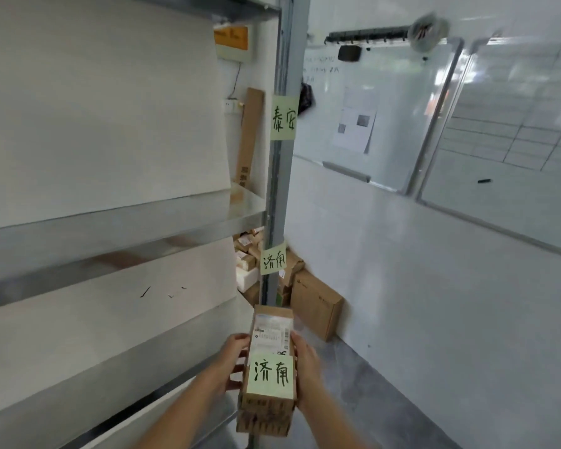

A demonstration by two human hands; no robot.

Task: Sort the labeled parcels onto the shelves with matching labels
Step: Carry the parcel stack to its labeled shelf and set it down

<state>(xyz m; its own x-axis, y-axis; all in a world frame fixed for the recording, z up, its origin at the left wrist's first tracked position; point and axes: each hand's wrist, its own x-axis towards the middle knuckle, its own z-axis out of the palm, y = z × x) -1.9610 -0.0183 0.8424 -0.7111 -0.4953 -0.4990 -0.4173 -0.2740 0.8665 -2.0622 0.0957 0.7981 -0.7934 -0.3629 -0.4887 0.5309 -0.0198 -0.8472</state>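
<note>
While both hands are gripping it from the sides, the cardboard parcel [268,367] is hanging in the air at the lower centre, just in front of the metal shelf post [277,176]. Left hand [232,364] is wrapping fingers round the parcel's left edge; right hand [308,367] is clasping the right edge, thumb on top. A green sticky note [270,374] reading 济南 is sitting on the parcel's top face, next to a white shipping label [272,332]. On the post, a matching green 济南 note [273,259] is hanging just above the parcel, and a 泰安 note [284,117] is sticking higher up. Shelves [110,228] are running off to the left. More cardboard boxes [314,306] are lying on the floor behind the post, against the wall. Whiteboards [386,108] are hanging on the right wall.
</note>
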